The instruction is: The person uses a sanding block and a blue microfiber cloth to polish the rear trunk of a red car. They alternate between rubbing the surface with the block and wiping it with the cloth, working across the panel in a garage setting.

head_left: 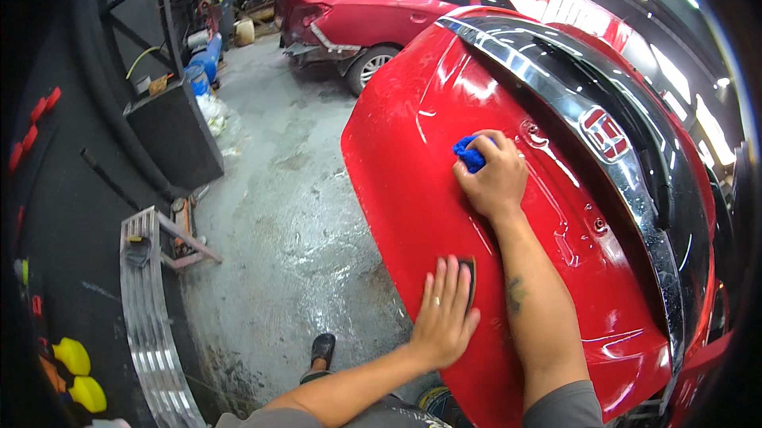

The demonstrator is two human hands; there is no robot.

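Note:
A glossy red car tailgate (401,162) fills the middle and right, with streaks of reflected light across it. My right hand (500,178) is closed round a bunched blue cloth (468,156), resting on the panel's upper part. Lower and to the left, my left hand (444,321) lies with long, straight fingers over a dark sanding block (472,275), pressed flat to the red paint near the panel's left edge. Only the block's right side shows beside the fingers; the rest is hidden under the hand.
A chrome trim strip with a badge (605,134) and dark rear glass border the tailgate. Another red car (365,11) with a damaged rear stands farther back. A silver grille-like part (151,333) and a black cabinet (176,138) are on the left. Grey floor (278,214) looks wet.

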